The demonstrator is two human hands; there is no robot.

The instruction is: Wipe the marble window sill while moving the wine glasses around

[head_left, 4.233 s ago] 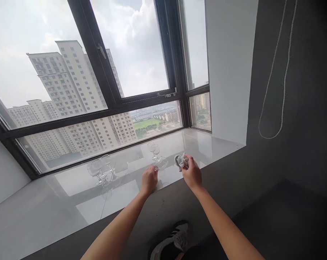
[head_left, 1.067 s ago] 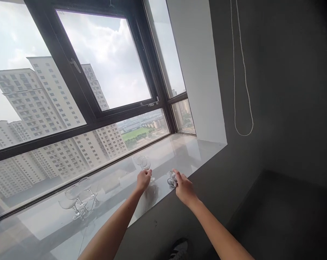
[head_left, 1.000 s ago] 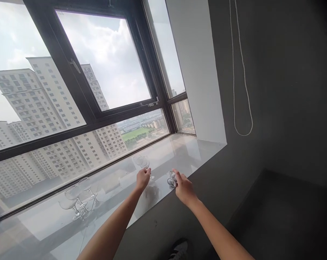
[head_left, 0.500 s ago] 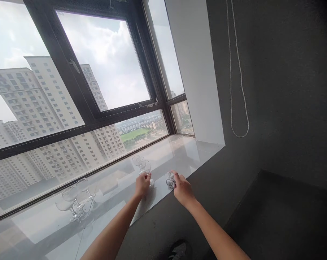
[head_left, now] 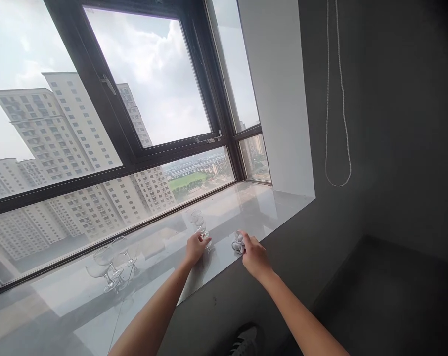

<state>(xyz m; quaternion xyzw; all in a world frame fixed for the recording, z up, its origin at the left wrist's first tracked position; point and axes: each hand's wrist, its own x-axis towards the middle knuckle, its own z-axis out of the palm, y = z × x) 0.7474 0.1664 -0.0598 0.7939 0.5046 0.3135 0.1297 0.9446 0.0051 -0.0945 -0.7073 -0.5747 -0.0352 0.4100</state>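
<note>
My left hand (head_left: pixel 196 248) is closed at the lower part of a clear stemmed glass (head_left: pixel 201 228) on the glossy windowsill; the fingers partly hide its stem and foot. Just behind it shows the rim of another clear glass (head_left: pixel 195 215). A crumpled white-grey cloth (head_left: pixel 238 243) is bunched in my right hand (head_left: pixel 254 254), whose fingers are closed round it near the sill's front edge. Further left, several clear stemmed glasses (head_left: pixel 100 271) stand upright close together on the sill.
The pale, reflective windowsill (head_left: pixel 157 269) runs under a dark-framed window (head_left: pixel 135 157) with a handle (head_left: pixel 108 85). A beaded blind cord (head_left: pixel 345 128) hangs against the dark wall at right. A shoe (head_left: pixel 246 341) shows on the floor below.
The view has shifted slightly, so the scene sits a little further right. My left hand has moved lower on the glass, towards its foot. The right hand still holds the cloth.
</note>
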